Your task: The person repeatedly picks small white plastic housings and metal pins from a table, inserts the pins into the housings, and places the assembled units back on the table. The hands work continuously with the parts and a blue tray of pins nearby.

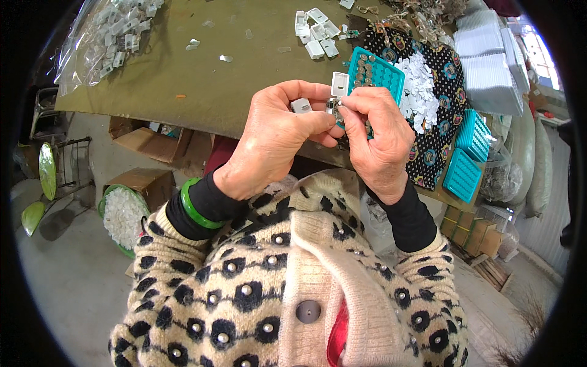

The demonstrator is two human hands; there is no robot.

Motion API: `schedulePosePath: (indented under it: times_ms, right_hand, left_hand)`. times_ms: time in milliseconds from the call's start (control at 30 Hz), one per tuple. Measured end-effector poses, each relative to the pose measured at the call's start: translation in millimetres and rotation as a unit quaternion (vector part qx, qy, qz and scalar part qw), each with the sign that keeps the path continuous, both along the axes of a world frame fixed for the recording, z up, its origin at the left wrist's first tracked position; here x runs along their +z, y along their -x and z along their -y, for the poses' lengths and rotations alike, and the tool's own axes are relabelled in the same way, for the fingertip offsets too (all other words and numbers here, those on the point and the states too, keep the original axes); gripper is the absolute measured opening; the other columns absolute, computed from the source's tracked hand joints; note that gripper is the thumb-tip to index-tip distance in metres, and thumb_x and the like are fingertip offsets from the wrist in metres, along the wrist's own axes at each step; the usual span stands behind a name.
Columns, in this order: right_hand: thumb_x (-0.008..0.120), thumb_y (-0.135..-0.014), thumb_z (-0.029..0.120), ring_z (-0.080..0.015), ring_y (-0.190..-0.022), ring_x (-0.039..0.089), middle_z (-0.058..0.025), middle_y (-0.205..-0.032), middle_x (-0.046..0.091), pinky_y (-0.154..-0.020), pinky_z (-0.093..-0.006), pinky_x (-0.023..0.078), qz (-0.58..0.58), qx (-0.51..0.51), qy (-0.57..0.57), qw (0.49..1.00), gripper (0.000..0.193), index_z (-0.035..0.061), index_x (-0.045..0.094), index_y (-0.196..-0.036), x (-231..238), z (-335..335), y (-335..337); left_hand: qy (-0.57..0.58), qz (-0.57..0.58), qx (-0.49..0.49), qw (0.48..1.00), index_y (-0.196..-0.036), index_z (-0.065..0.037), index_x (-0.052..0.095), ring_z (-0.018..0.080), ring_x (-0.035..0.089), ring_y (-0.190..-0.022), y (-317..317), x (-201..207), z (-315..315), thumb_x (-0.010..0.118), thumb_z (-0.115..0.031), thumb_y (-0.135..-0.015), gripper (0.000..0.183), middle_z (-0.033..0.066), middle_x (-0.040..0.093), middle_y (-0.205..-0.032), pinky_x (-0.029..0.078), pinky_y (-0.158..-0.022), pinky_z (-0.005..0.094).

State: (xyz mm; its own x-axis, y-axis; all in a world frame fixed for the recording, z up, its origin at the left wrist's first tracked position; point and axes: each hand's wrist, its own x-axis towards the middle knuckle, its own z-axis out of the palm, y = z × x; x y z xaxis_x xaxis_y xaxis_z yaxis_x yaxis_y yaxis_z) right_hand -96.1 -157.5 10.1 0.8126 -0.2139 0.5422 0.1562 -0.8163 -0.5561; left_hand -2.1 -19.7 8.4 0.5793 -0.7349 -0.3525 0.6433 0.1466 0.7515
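Over the near edge of the table, my hands meet at a small white plastic case [340,84] that stands upright between the fingertips. My left hand [269,134] is closed around its lower part, where a small shiny metal piece [333,106] shows. Tucked in the same hand is a second white plastic casing [301,106]. The fingers of my right hand [382,137] are pinched together at the metal piece, and its exact grip is partly hidden. Just beyond them lies a teal dimpled tray [391,74] with round metal discs [365,70] along its left side.
White casings [317,30] lie in a group farther back. White slips [418,92] are heaped on a patterned cloth [449,67]. Teal trays [461,174] stack at right, below white trays [489,67]. A clear bag of parts [116,37] sits far left; a green basin [125,214] stands below.
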Motion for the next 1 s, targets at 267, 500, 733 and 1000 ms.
schedulePosePath:
  times_ms: [267,500,733,1000]
  right_hand:
    - [0.067,-0.084,-0.005,-0.0219,-0.076,0.063,-0.0115,-0.089,0.065,-0.066,-0.0298,0.051,-0.031,0.012,-0.036,0.999,0.013,0.0001,0.063,-0.095,4,-2,1]
    - [0.066,-0.085,-0.004,-0.0224,-0.077,0.063,-0.0111,-0.089,0.064,-0.067,-0.0302,0.051,-0.023,0.010,-0.005,1.000,0.012,0.0008,0.062,-0.094,1,-5,-4]
    - [0.064,-0.087,-0.002,-0.0250,-0.071,0.061,-0.0116,-0.085,0.062,-0.062,-0.0300,0.049,-0.108,0.027,-0.154,0.982,0.007,-0.0002,0.063,-0.093,13,9,-1]
    - [0.063,-0.077,-0.005,-0.0266,-0.080,0.060,-0.0090,-0.088,0.057,-0.068,-0.0357,0.050,-0.006,-0.066,0.224,0.972,0.025,0.0038,0.067,-0.101,-15,80,-38]
  left_hand:
    - [0.012,-0.014,-0.005,1.000,-0.114,0.009,0.059,0.0188,0.069,-0.074,-3,-2,-6,0.069,0.003,-0.084,0.032,0.0093,0.063,-0.090,0.059,-0.067,0.0275]
    - [0.025,-0.011,-0.005,1.000,-0.114,0.008,0.059,0.0189,0.069,-0.076,-6,-6,-9,0.070,0.001,-0.085,0.032,0.0091,0.064,-0.090,0.059,-0.067,0.0271]
    - [-0.012,-0.015,-0.013,1.000,-0.106,0.003,0.060,0.0124,0.062,-0.064,-6,-5,-7,0.070,0.000,-0.086,0.023,0.0057,0.063,-0.082,0.050,-0.052,0.0233]
    - [0.087,-0.099,-0.019,0.991,-0.095,-0.002,0.057,0.0071,0.046,-0.052,-10,-10,-6,0.066,-0.003,-0.087,0.012,0.0023,0.055,-0.073,0.030,-0.042,0.0206]
